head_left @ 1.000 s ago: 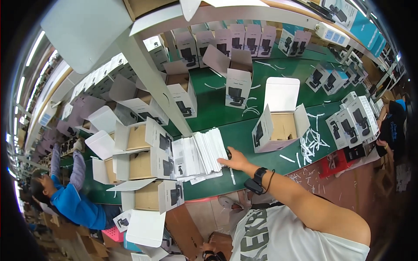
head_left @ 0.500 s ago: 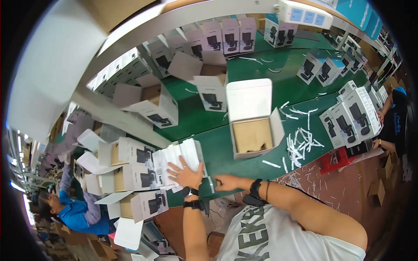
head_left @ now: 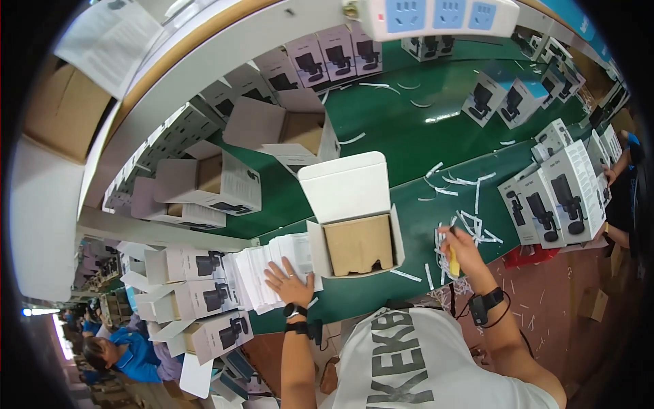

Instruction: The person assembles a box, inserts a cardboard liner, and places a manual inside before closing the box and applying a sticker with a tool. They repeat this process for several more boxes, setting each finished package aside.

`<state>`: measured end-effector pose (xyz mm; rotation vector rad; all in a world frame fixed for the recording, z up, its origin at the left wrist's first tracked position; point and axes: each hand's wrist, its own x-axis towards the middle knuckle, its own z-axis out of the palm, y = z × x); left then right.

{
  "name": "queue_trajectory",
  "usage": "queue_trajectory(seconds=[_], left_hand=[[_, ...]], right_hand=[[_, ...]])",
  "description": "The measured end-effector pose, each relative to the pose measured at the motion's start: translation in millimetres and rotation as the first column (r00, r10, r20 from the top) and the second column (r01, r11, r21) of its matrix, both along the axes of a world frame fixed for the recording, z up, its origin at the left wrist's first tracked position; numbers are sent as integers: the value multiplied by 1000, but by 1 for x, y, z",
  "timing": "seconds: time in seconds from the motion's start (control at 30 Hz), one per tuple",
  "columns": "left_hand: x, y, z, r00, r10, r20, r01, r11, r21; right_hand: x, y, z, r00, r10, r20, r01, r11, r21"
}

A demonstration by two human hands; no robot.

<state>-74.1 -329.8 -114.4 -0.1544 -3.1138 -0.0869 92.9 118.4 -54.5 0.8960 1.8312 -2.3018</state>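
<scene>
The left hand (head_left: 289, 281) lies flat with fingers spread on a stack of white printed leaflets (head_left: 262, 269), which sits on the near edge of the green desk (head_left: 402, 136), just left of an open white carton (head_left: 357, 228). That carton stands with its lid flap raised toward the far side; a brown cardboard insert (head_left: 359, 244) fills its interior. The right hand (head_left: 458, 247) is to the right of the carton, fingers closed around a small yellow object (head_left: 454, 262) whose kind cannot be told, and it rests among a scatter of white paper strips (head_left: 470, 225) lying on the desk surface. Both wrists carry dark bands. To the left of the leaflets, several open white product boxes (head_left: 197, 296) printed with a dark device picture are stacked close together at the desk end. Farther right, closed boxes of the same print (head_left: 558, 194) stand upright in a group near the desk edge. More such boxes line the far side of the desk, and an open one with brown interior (head_left: 283, 133) stands behind the carton. A white power strip (head_left: 436, 17) hangs overhead. A person in a blue top (head_left: 129, 351) is at lower left, well apart from the work.
</scene>
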Motion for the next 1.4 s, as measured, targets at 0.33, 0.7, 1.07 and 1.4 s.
queue_trajectory(seconds=[0.33,0.7,1.07,1.4], left_hand=[[-25,76,92,925,-313,213,-105,329,938],[17,137,159,697,-653,-295,705,700,117],[56,145,157,656,-746,-113,749,626,215],[55,147,162,679,-726,-113,727,642,241]], right_hand=[[-87,-90,95,947,113,-301,-28,962,273],[-99,-127,66,935,145,-323,103,760,641],[-104,-59,99,849,488,-203,-65,478,876],[-106,-61,95,808,531,-255,95,309,946]])
